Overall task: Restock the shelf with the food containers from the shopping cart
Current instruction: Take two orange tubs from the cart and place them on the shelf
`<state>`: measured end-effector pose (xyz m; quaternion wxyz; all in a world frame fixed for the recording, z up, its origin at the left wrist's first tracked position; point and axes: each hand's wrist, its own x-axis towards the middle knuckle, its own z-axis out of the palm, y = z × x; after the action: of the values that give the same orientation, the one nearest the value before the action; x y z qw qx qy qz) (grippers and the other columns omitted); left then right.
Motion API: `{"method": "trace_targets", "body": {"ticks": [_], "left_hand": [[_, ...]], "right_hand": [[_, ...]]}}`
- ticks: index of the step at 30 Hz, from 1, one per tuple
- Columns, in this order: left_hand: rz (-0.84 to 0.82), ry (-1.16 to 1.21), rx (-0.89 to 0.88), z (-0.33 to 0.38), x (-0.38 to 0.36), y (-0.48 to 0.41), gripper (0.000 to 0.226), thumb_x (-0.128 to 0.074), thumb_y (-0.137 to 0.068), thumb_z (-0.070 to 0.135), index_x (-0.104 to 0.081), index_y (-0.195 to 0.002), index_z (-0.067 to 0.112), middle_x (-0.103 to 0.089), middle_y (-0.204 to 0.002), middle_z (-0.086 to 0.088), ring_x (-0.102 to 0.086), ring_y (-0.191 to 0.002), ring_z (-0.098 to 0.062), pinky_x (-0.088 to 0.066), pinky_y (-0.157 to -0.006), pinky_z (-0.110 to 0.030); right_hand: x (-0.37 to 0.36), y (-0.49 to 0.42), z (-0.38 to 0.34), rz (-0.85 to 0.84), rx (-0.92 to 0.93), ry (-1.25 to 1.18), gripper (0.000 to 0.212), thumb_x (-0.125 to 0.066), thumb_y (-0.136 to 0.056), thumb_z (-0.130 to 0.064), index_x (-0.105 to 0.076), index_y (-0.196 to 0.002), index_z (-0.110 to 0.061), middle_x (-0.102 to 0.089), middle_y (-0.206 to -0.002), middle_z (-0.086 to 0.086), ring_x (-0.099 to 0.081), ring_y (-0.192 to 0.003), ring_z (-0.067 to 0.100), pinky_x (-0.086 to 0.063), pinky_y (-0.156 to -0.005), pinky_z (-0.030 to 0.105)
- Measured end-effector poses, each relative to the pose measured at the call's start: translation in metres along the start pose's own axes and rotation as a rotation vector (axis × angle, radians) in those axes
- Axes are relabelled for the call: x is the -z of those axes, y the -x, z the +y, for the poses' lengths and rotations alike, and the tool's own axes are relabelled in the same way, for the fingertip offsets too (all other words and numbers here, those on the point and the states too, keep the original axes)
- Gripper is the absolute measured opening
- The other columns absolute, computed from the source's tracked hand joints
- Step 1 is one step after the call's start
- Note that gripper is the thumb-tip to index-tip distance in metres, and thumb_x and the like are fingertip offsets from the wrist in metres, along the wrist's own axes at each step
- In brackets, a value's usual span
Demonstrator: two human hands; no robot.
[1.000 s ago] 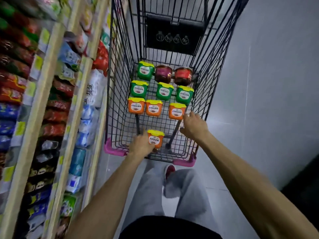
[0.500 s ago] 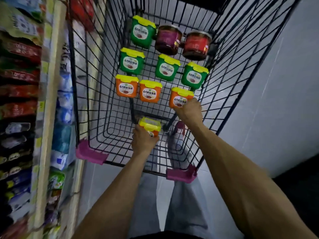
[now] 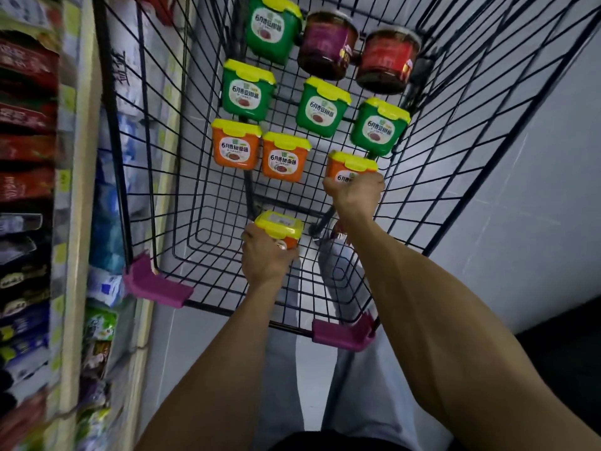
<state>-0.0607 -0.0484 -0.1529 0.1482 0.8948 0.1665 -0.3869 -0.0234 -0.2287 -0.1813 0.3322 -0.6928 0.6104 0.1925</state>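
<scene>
The left hand grips an orange tub at the near end of the shopping cart. Its fingers curl round the body below the yellow lid, and the lid tilts up toward the camera. I cannot tell whether this tub is clear of the wire floor. The right hand is curled over the near face of a second orange tub, which stands at the right end of the orange row. The knuckles are bunched together and cover the lower half of its label.

Bare wire floor lies between the two held tubs and stretches to the left of the left hand. The cart's left wall runs just beside the shelf, while its right wall slopes close past the right-hand tub. Pink corner guards cap the near rim.

Further in, two more orange tubs sit side by side. Behind them stand three green tubs, spaced apart. At the far end a fourth green tub stands beside two glass jars, one labelled purple and one red. The shelf holds rows of blurred packets.
</scene>
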Motion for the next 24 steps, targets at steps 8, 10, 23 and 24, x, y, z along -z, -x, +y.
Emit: {"method": "trace_targets", "body": {"ticks": [8,10,23,24], "left_hand": [[0.064,0.043,-0.14,0.016,0.072,0.031,0.098,-0.094,-0.057,0.044,-0.04,-0.129,0.004,-0.045,-0.126,-0.014,-0.059,-0.108,-0.034,-0.055,-0.072,-0.045],[0.084,0.024,-0.184,0.02,0.097,0.039,0.099,-0.093,-0.056,0.049,-0.041,-0.127,0.005,-0.045,-0.123,-0.013,-0.06,-0.104,-0.034,-0.055,-0.069,-0.044],[0.451,0.307,-0.368,0.051,0.276,0.131,0.104,-0.075,-0.055,0.075,-0.051,-0.122,0.0,-0.059,-0.114,-0.015,-0.06,-0.11,-0.034,-0.053,-0.073,-0.042],[0.483,0.34,-0.367,0.051,0.288,0.143,0.105,-0.077,-0.057,0.071,-0.048,-0.127,-0.001,-0.058,-0.118,-0.017,-0.058,-0.113,-0.035,-0.052,-0.077,-0.043]], "right_hand": [[-0.005,-0.006,0.057,0.001,0.045,0.09,0.101,-0.063,-0.02,-0.076,-0.061,-0.101,-0.016,-0.066,-0.087,0.001,-0.072,-0.074,0.023,-0.063,-0.06,0.039],[0.028,0.034,0.04,-0.001,0.075,0.104,0.1,-0.063,-0.023,-0.072,-0.058,-0.104,-0.013,-0.065,-0.091,0.002,-0.07,-0.076,0.022,-0.063,-0.064,0.038],[0.185,0.154,-0.103,0.075,0.751,0.12,0.074,-0.076,-0.043,-0.074,-0.054,-0.096,-0.026,-0.065,-0.084,-0.009,-0.064,-0.061,0.003,-0.056,-0.047,0.026],[0.199,0.168,-0.115,0.078,0.807,0.109,0.07,-0.076,-0.045,-0.073,-0.056,-0.092,-0.025,-0.066,-0.081,-0.009,-0.064,-0.059,0.002,-0.053,-0.045,0.022]]}}
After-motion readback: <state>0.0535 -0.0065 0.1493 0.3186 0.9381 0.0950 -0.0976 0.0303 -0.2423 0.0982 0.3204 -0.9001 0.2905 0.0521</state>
